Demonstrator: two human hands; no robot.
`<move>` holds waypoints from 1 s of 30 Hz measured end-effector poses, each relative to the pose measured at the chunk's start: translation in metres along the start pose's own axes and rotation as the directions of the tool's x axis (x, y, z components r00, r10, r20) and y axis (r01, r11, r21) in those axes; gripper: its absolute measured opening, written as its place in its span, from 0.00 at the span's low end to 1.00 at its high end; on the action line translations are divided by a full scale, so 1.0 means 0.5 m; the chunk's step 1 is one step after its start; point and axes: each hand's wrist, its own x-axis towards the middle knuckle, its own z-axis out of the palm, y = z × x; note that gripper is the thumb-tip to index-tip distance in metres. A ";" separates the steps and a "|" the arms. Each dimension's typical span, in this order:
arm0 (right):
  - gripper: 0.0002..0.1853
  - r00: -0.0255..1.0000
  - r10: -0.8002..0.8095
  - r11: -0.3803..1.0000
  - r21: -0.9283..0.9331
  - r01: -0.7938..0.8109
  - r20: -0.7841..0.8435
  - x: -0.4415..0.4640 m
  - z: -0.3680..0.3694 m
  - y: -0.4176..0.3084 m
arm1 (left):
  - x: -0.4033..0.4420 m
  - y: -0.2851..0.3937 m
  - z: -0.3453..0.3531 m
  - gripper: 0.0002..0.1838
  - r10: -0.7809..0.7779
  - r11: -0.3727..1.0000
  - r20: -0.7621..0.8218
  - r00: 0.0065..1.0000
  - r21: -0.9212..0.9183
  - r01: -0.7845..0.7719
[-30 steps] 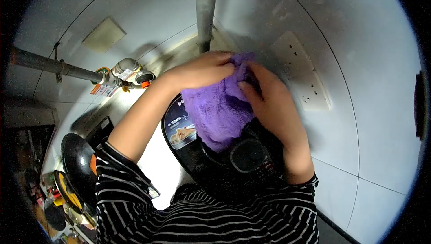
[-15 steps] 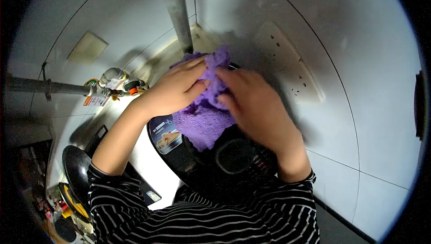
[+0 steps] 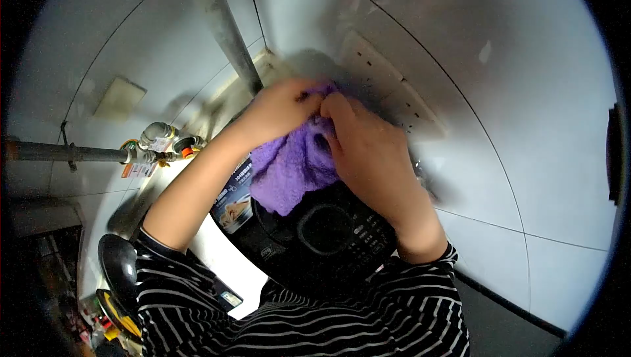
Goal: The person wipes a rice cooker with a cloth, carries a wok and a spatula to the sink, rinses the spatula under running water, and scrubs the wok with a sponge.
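Bunched in both my hands is a purple cloth point(image 3: 292, 163), its lower part draped over the top of a black kitchen appliance point(image 3: 282, 245) with a control panel and a round dial-like ring. My left hand point(image 3: 282, 112) is closed on the cloth's upper left. Close beside it, my right hand point(image 3: 365, 137) grips the upper right of the same cloth, thumb and fingers pinched. Some fingertips are hidden in the folds. A picture label point(image 3: 235, 206) shows on the appliance's left side, partly behind my left forearm.
A grey pipe point(image 3: 227, 28) runs down into the wall corner behind the appliance. To the right, a wall socket strip point(image 3: 394, 87) is fixed to the tiles. Pipe valves point(image 3: 161, 140) stand at left, above a dark pan point(image 3: 117, 265) and clutter. A pale counter point(image 3: 230, 271) lies underneath.
My hands have come closer together at the cloth's top, gathering it more tightly. The cloth's lower edge has shifted slightly up and left, uncovering more of the control panel. The camera view has turned.
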 end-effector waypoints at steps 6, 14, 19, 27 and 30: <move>0.11 0.957 -0.106 0.947 0.266 0.180 -0.270 0.015 -0.025 -0.017 | 0.030 0.114 -0.049 0.19 -0.235 0.703 -0.577 0.782 -0.657 -0.273; 0.12 0.966 -0.024 0.982 0.175 0.071 -0.259 -0.042 -0.047 0.012 | 0.073 0.149 0.013 0.16 0.338 0.936 -0.507 0.793 0.265 -0.230; 0.12 0.949 0.046 0.947 0.315 0.058 -0.311 -0.101 -0.029 0.025 | 0.051 0.168 0.051 0.19 0.488 0.848 -0.404 0.773 0.430 -0.310; 0.13 0.907 0.048 0.909 0.394 0.135 -0.419 -0.104 -0.001 0.029 | 0.063 0.147 0.005 0.21 0.397 0.910 -0.392 0.830 0.286 -0.301; 0.13 0.873 0.040 0.899 0.400 0.181 -0.486 -0.103 -0.002 0.027 | 0.056 0.167 0.034 0.20 0.460 0.863 -0.403 0.791 0.411 -0.293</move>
